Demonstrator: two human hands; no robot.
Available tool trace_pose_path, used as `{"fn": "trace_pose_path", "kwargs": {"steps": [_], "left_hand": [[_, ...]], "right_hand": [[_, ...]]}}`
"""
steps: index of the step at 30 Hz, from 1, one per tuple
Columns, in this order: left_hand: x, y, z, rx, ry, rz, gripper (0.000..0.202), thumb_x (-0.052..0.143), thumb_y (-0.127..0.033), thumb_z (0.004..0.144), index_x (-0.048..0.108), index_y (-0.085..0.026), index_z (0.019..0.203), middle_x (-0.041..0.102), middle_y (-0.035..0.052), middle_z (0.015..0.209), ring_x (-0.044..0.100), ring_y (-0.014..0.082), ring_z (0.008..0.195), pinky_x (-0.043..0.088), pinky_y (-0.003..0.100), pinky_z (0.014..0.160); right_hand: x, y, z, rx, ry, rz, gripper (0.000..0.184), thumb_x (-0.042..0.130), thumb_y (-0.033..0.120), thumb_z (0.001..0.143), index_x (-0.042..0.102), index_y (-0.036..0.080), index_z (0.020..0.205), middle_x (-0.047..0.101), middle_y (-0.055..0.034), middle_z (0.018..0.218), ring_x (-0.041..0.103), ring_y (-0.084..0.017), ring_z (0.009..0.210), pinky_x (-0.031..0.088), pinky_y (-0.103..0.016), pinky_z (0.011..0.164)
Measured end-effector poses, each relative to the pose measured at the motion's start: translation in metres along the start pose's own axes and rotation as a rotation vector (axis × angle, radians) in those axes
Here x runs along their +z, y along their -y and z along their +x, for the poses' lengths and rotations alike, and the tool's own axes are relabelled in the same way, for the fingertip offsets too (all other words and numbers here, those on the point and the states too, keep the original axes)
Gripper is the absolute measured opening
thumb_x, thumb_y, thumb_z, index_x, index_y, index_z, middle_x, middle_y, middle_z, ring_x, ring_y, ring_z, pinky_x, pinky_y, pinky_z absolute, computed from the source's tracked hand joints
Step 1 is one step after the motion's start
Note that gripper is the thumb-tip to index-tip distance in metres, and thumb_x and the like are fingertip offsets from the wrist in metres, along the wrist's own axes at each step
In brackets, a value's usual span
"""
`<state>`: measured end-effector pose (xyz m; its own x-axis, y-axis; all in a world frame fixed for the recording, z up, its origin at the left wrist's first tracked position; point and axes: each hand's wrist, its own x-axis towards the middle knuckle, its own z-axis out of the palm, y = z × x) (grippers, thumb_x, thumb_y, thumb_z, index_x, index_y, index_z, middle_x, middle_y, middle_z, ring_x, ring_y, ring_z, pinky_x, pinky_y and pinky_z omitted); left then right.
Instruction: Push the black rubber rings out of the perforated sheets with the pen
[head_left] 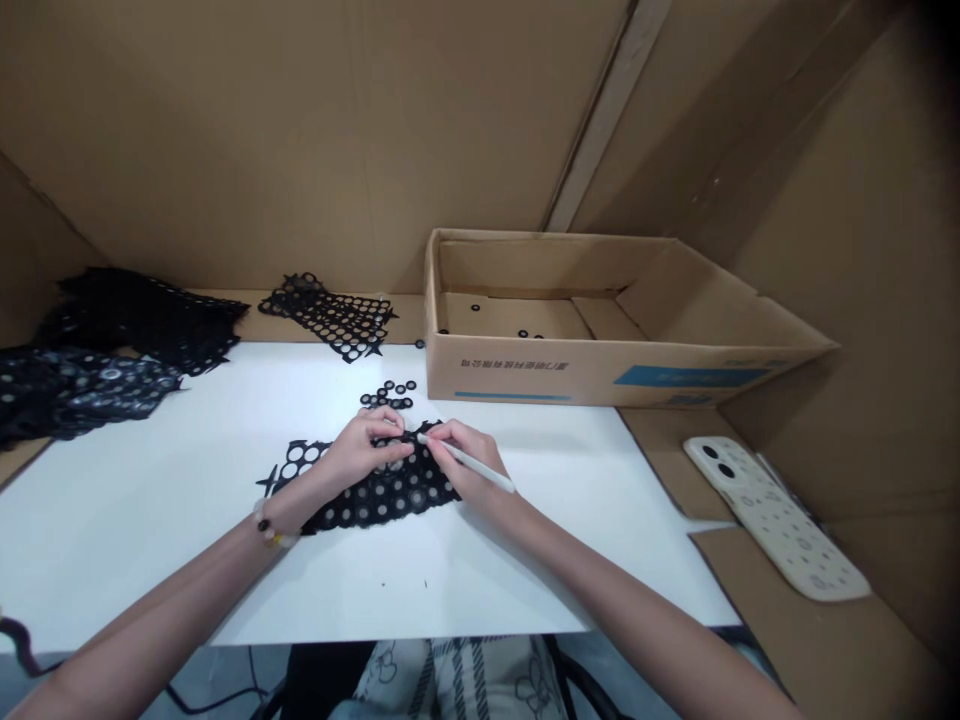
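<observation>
At the upper left, a heap of limp black punched sheets (pixel 127 335) lies in overlapping folds, some holes showing silvery discs. Beside it, at top centre, a black lattice sheet (pixel 326 315) with round holes and ragged star-like corners rests on the brown cardboard shelf. A white board (pixel 150 510) fills the lower left and centre. On it lies a black punched sheet (pixel 382 497), its holes mostly plugged with pale discs, under the hands. The left hand (pixel 367 447), with a beaded bracelet (pixel 268 527) at the wrist, lies on this sheet, fingers curved and close together; any grip cannot be told. Small black rings (pixel 388 395) are clustered just above. The right hand (pixel 465 465) pinches a slim white stylus (pixel 487 472) between thumb and fingers, its tip at the sheet. Further right stands a cardboard box (pixel 600 370), with a few rings inside, then a beige perforated plate (pixel 776 515).
</observation>
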<state>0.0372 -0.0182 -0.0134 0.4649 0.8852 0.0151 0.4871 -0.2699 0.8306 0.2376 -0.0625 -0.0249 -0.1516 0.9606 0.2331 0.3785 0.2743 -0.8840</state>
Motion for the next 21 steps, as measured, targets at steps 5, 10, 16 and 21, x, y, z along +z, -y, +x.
{"fn": "trace_pose_path", "kwargs": {"steps": [5, 10, 16, 21], "left_hand": [[-0.003, -0.003, -0.001, 0.008, 0.150, 0.099, 0.025, 0.064, -0.044, 0.076, 0.066, -0.019, 0.081, 0.058, 0.0051, 0.105, 0.048, 0.0245, 0.103, 0.038, 0.037, 0.096], [0.004, -0.004, -0.006, 0.024, -0.003, 0.315, 0.018, 0.060, -0.036, 0.080, 0.063, -0.019, 0.084, 0.057, 0.0061, 0.109, 0.046, 0.0260, 0.104, 0.038, 0.039, 0.094], [0.007, -0.009, -0.010, 0.060, -0.188, 0.589, 0.020, 0.056, -0.027, 0.079, 0.055, -0.020, 0.098, 0.057, 0.0068, 0.103, 0.046, 0.0265, 0.098, 0.039, 0.040, 0.085], [0.008, -0.011, -0.010, 0.049, -0.108, 0.763, 0.011, 0.054, -0.029, 0.081, 0.059, -0.021, 0.087, 0.065, 0.0063, 0.089, 0.049, 0.0276, 0.094, 0.034, 0.042, 0.084]], "right_hand": [[0.003, -0.004, 0.000, -0.036, -0.013, 0.004, 0.012, 0.052, 0.026, 0.090, 0.060, 0.022, 0.081, 0.069, -0.0055, 0.104, 0.064, -0.021, 0.100, 0.048, -0.033, 0.087], [0.005, -0.008, -0.002, -0.040, 0.074, -0.008, 0.009, 0.051, 0.026, 0.091, 0.058, 0.022, 0.087, 0.068, -0.0060, 0.111, 0.065, -0.020, 0.099, 0.048, -0.033, 0.086], [0.007, -0.008, -0.004, -0.093, 0.092, -0.054, 0.008, 0.050, 0.026, 0.093, 0.057, 0.023, 0.091, 0.067, -0.0064, 0.108, 0.061, -0.022, 0.107, 0.046, -0.036, 0.089], [0.011, -0.011, -0.004, -0.138, 0.083, -0.099, 0.005, 0.052, 0.024, 0.091, 0.057, 0.022, 0.091, 0.067, -0.0074, 0.107, 0.061, -0.022, 0.103, 0.046, -0.037, 0.089]]}}
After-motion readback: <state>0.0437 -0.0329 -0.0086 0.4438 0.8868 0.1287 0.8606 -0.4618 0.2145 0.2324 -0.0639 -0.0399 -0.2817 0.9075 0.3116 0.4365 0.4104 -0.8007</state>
